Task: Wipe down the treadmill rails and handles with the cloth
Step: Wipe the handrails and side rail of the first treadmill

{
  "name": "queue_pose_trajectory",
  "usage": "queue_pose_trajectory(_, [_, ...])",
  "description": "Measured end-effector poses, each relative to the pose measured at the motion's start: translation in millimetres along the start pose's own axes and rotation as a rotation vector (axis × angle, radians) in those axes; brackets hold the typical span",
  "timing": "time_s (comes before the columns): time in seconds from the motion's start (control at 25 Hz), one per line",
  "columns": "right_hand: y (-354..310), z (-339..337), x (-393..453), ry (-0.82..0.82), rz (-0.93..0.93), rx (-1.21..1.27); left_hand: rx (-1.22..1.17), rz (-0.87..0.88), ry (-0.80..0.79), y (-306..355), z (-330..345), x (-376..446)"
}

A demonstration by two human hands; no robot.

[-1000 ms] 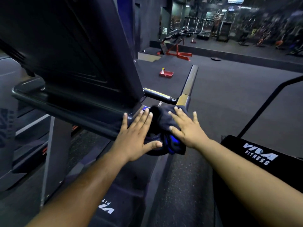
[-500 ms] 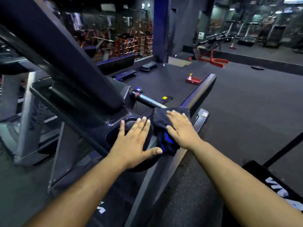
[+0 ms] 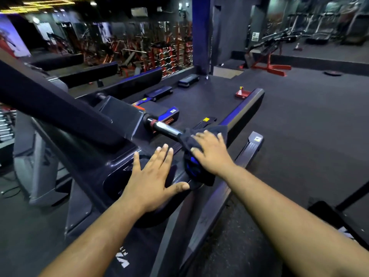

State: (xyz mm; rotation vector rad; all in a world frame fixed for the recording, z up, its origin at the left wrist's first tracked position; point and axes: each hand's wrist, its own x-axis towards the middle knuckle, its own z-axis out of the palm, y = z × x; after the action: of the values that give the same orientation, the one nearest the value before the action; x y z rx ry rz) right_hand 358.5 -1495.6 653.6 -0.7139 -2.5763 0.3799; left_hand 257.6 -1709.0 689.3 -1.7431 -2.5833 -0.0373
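cloth [image 3: 196, 154] bunched at near end of treadmill side rail [image 3: 242, 112], under flat open right hand [image 3: 209, 154]. rail's long axis runs away up-right; left hand [image 3: 151, 180] spread flat on console housing [image 3: 111, 166].

White lettering on the treadmill's dark upright [image 3: 127, 254] shows only a partial "V" over "FI", the rest cut off. The wall sign [image 3: 254, 36] and yellow stickers [image 3: 206, 119] are too small to read.
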Motion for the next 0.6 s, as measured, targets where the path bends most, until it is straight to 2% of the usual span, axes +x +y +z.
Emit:
queue_pose_trajectory(0.08, [-9.9,8.0,-29.2,-0.051,-0.172,0.105,0.009,0.004,0.003,8.2,0.5,15.7])
queue_pose_trajectory(0.16, [18.8,1.2,-27.5,-0.048,-0.25,0.072,0.004,0.027,-0.009,20.4,3.0,31.3])
queue_pose_trajectory(0.2, [40.1,-4.6,-10.0,-0.026,-0.196,0.05,0.006,0.037,-0.019,26.5,5.1,39.7])
queue_pose_trajectory(0.32, [81.5,-20.8,53.4,-0.02,0.161,0.013,0.02,0.036,-0.05,39.9,9.3,62.2])
queue_pose_trajectory(0.36, [82.9,-18.3,60.2,-0.009,0.191,0.003,0.026,0.033,-0.055,45.1,10.8,71.0])
queue_pose_trajectory(0.4, [81.9,-12.8,57.9,0.005,0.15,0.016,0.033,0.027,-0.055,50.0,12.3,80.1])
queue_pose_trajectory(0.52, [95.9,-3.6,32.5,0.001,-0.121,0.117,0.023,-0.026,-0.043,66.6,16.0,114.8])
queue_pose_trajectory(0.6, [133.6,-9.9,50.6,0.035,-0.173,0.062,0.035,-0.03,-0.055,79.3,14.6,136.9])
